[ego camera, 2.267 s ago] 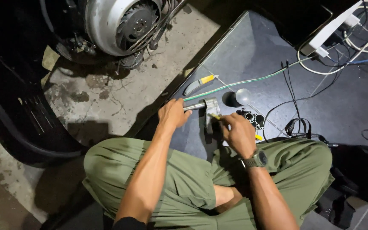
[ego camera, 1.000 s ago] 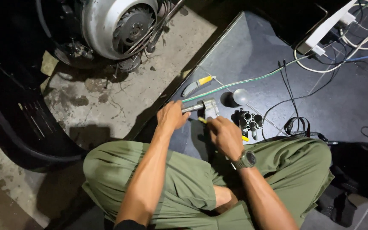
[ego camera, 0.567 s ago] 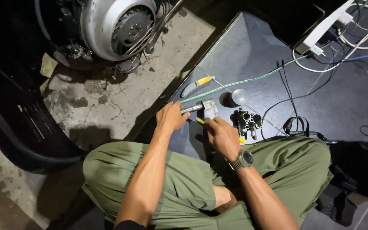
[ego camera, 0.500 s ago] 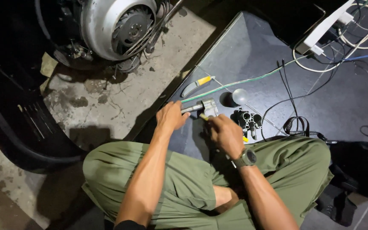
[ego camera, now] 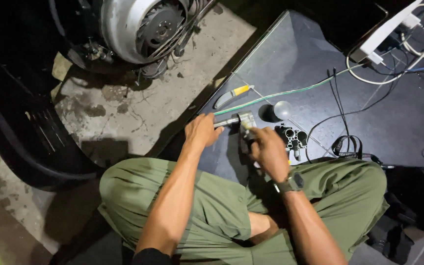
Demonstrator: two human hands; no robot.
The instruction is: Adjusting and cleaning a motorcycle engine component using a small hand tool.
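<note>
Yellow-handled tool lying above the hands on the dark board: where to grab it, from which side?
Judging by its pose, take the yellow-handled tool by the yellow end, at upper right, coming from above. It lies flat and apart from the green cable; its grey end points lower left toward the left hand.

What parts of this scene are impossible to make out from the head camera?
- Right hand: its fingers hide whatever tool it holds and the near side of the small metal part.
- Left hand: it covers one end of the metal rod.
- Black fitting: too small and dark for detail.
- White power strip: cut off by the top edge.
- Round metal housing: cut off by the top edge, surroundings in shadow.
</note>
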